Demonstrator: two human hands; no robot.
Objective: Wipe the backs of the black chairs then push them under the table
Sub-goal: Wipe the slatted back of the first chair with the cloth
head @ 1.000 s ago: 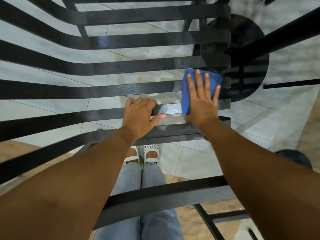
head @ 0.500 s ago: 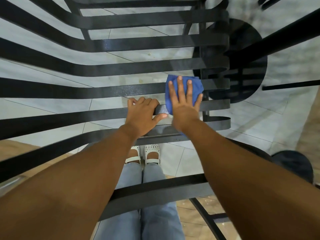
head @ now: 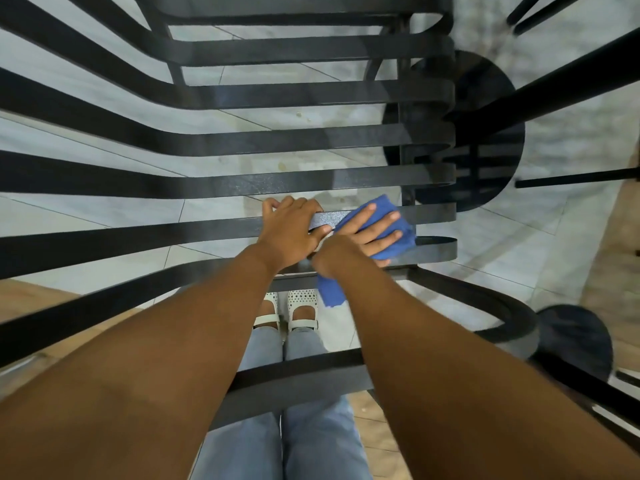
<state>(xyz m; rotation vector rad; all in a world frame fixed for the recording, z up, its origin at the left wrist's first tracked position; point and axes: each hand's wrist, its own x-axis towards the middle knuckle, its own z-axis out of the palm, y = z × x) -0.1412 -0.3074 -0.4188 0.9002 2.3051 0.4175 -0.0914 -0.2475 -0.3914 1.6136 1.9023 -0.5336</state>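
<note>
Blue cloth (head: pixel 388 233) pressed flat on black chair slat (head: pixel 207 233) under spread right hand (head: pixel 360 237); left hand (head: pixel 289 233) curled round same slat, steadying. Mid-wipe on chair back, probably. Next: sweep along remaining slats, then push under table.

Looking down through black slatted chair back (head: pixel 214 181). Left hand (head: pixel 289 233) grips one slat, fingers curled over its far edge, thumb on the near side. Right hand (head: pixel 360 240) just beside it, touching, fingers spread flat on blue cloth (head: pixel 398 237) pressed against the same slat; cloth tail hangs below wrist. Jeans (head: pixel 311 441), white sandals (head: pixel 303 310), tiled floor (head: pixel 485 244) beneath.
</note>
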